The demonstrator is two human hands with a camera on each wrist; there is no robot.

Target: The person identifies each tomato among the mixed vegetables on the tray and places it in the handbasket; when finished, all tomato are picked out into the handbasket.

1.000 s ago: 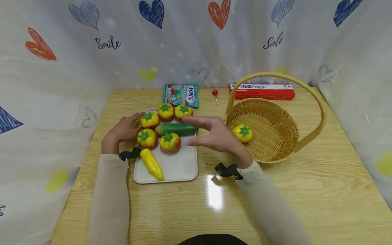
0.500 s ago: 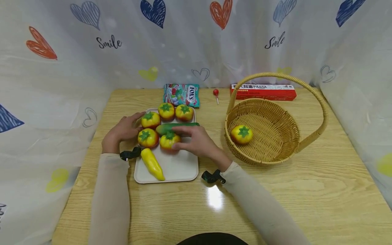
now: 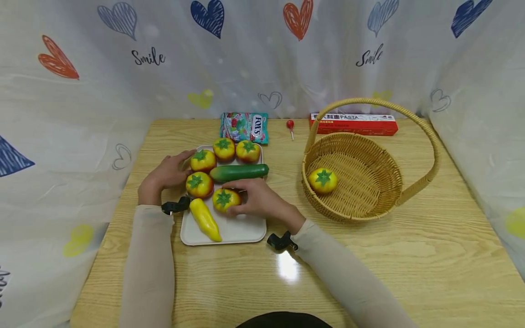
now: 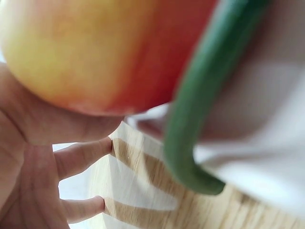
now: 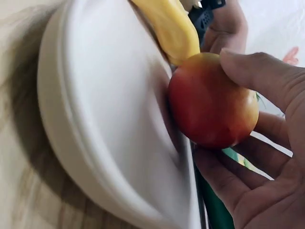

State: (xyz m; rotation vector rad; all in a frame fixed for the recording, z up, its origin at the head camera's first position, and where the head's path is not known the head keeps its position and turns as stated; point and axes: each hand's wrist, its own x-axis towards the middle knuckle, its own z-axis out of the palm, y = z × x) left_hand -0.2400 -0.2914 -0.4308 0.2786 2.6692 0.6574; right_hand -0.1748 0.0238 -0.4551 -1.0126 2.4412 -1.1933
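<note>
My right hand [image 3: 260,198] grips a yellow-and-red toy persimmon [image 3: 225,200] with a green star-shaped calyx, low over the white tray [image 3: 242,230]. In the right wrist view, the thumb lies on one side of that persimmon [image 5: 209,102] and the fingers on the other. At the tray's left edge rests my left hand [image 3: 168,173], fingers extended, beside two more persimmons [image 3: 199,184]. The left wrist view shows its fingertips at the table, a persimmon [image 4: 95,52] close above, and a curved green stem [image 4: 183,138]. A green cucumber [image 3: 239,172] and yellow pepper [image 3: 205,221] lie on the tray.
Two persimmons [image 3: 248,151] sit at the tray's far end. To the right stands a wicker basket [image 3: 361,182] with a tall handle and one persimmon [image 3: 323,181] inside. Behind lie a candy bag [image 3: 244,128], a red lollipop [image 3: 290,125] and a red pasta box [image 3: 357,125].
My right hand has moved left from beside the basket to the tray and taken hold of a persimmon, which has shifted slightly nearer. The left hand has stayed in place.
</note>
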